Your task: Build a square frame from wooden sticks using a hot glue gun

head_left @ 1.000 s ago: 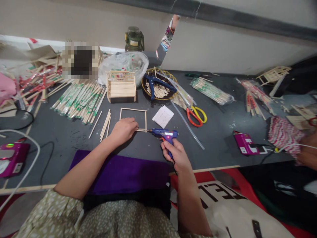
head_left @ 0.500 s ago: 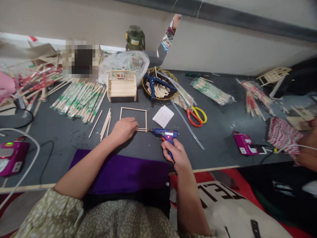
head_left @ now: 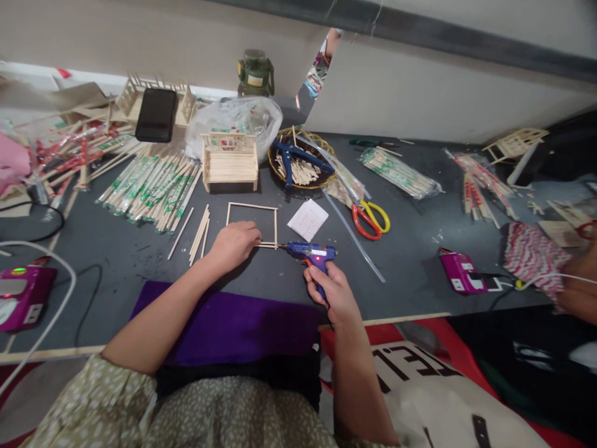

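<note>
A square frame of thin wooden sticks (head_left: 275,225) lies flat on the dark table. My left hand (head_left: 237,242) is closed over its lower left part, fingertips pressed on the near stick; the frame's near left corner is hidden beneath it. In my right hand (head_left: 331,287) is a blue hot glue gun (head_left: 310,251), a finger at its orange trigger and a red light lit on its side. The gun's nozzle is at the frame's near right corner; whether it touches cannot be made out. Several loose sticks (head_left: 199,233) rest left of the frame.
Behind the frame stand a small stick-built bench (head_left: 230,171) and a basket (head_left: 303,180) with stick pieces and blue cutters. Scissors (head_left: 366,222) and folded paper (head_left: 308,219) lie right. Wrapped stick bundles (head_left: 149,186), a phone (head_left: 156,116) and purple power boxes (head_left: 461,270) surround. Another person's arm (head_left: 578,289) is at right.
Both my hands, the glue gun and the frame stay practically in place. At the far right, the other person's arm and the things beside it have shifted slightly.
</note>
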`<state>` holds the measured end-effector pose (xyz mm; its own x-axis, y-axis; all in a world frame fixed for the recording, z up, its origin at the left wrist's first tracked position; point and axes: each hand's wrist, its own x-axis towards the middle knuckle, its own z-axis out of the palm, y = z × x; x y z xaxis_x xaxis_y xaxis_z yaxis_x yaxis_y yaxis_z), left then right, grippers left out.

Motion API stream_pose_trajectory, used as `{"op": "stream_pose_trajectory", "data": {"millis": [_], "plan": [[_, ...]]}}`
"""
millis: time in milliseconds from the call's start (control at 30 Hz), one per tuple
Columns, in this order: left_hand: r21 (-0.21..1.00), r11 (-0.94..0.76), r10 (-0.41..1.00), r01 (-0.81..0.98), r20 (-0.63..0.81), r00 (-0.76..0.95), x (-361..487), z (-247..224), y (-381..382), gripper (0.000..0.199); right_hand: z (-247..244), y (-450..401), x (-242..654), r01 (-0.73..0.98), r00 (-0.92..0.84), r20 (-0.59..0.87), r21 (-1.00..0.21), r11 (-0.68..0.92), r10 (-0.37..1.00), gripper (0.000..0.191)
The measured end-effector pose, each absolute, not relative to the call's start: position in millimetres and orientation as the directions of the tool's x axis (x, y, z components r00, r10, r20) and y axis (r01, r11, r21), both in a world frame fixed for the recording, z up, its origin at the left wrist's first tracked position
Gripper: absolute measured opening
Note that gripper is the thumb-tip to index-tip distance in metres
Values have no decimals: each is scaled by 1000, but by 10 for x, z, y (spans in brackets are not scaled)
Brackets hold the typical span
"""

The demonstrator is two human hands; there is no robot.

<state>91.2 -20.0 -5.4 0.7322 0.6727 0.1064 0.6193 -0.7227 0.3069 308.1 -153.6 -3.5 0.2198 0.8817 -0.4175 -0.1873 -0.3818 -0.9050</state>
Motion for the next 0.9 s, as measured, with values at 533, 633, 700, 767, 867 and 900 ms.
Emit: {"op": "stream_pose_trajectory", "data": {"millis": [533, 633, 700, 767, 867, 900], "plan": [[328, -719, 672, 613, 102, 734, 905, -52, -192, 24, -34, -1550, 3086, -177, 217, -408, -910, -375, 887, 34], [330, -715, 676, 617, 101, 730, 906, -46, -192, 24, -23, -1550, 3084, -168, 218, -406, -912, -376, 888, 34], [330, -714, 677, 618, 97, 730, 907, -40, -194, 25, -19, -1550, 3083, -164, 213, -404, -912, -375, 890, 33], [330, -710, 679, 622, 89, 729, 909, -31, -196, 25, -19, -1551, 3085, -167, 209, -400, -914, -371, 892, 33], [336, -704, 683, 625, 79, 726, 910, -16, -202, 25, -25, -1552, 3088, -178, 210, -393, -916, -360, 895, 33], [339, -702, 684, 626, 75, 726, 910, -11, -203, 25, -27, -1551, 3089, -182, 212, -391, -916, -357, 896, 33]]}}
